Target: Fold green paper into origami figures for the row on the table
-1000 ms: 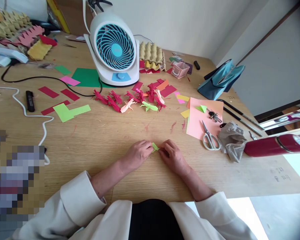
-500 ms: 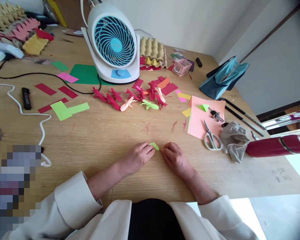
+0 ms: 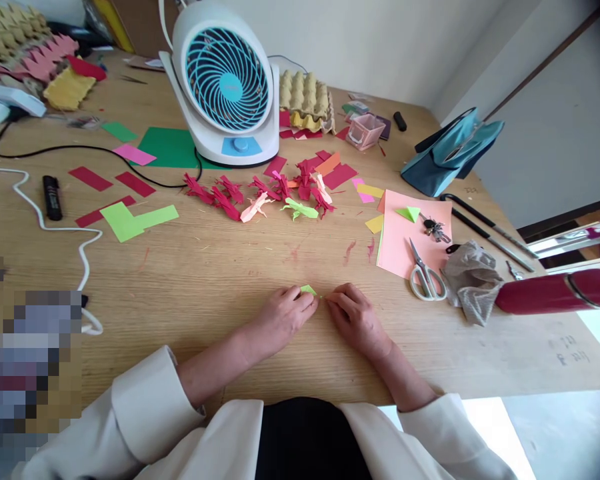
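A small folded piece of light green paper point(image 3: 308, 289) shows between my hands, low over the near part of the wooden table point(image 3: 220, 267). My left hand point(image 3: 287, 312) is closed on it, its fingers covering most of the paper. Just to the right, my right hand point(image 3: 355, 317) is closed in a pinch at a tiny pale green tip beside the paper. Whether that tip joins the folded piece is too small to tell. Farther back lie folded paper figures in red, peach and green, among them a green one point(image 3: 300, 210).
A white fan point(image 3: 230, 87) stands at the back. To the right are scissors point(image 3: 425, 273) on pink paper point(image 3: 395, 247), a grey cloth point(image 3: 473, 277) and a red bottle point(image 3: 555, 293). Green paper point(image 3: 125, 223), a black marker point(image 3: 53, 197) and a white cable point(image 3: 83, 250) lie left.
My left hand has shifted slightly right and covers more of the green paper. My right hand has moved a little to the right. The view has tilted slightly.
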The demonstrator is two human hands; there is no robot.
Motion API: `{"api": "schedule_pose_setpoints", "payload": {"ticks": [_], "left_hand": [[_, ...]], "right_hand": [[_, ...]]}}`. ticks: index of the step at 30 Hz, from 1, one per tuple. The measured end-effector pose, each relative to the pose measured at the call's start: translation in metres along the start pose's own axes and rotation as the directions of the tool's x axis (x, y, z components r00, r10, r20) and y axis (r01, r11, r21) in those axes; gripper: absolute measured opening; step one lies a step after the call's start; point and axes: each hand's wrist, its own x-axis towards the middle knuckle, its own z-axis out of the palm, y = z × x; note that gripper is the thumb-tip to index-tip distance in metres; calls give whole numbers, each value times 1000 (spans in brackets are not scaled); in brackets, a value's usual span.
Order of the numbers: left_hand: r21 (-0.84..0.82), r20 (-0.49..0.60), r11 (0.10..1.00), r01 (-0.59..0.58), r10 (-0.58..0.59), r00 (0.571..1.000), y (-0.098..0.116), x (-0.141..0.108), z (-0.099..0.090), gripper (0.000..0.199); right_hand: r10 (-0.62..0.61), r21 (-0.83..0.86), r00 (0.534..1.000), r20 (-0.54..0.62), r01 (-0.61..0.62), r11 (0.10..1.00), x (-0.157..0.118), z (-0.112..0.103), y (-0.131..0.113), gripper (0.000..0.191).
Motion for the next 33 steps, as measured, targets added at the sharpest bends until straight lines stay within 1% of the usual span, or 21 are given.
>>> {"api": "schedule_pose_setpoints", "payload": {"ticks": [5,8,11,14,19,27,33], "left_hand": [[-8,38,998,59,-58,998,7,7,-4,37],[-26,26,997,77,-76,997,8,3,2,44],[-83,-8,993,79,-80,997,6,-3,10,49],[-134,-14,988,76,-79,997,3,-8,13,44],[-180,-28,982,59,-65,997,-1,-8,13,41],[-238,-103,971,28,-54,993,-5,-12,16,36],[-299,-118,954,22,-60,991,-11,-8,9,26]], "right_hand": [[32,22,999,-26,-31,999,1,0,0,15],[35,25,999,-31,-34,999,1,0,-1,16],[38,24,999,-32,-38,999,1,0,-1,16],[38,9,999,-17,-38,999,1,0,0,16],[8,-36,1000,14,-7,999,3,1,-1,15],[-11,-120,998,65,19,993,10,4,-4,12],[-1,-121,997,78,10,993,14,4,-3,9]]}}
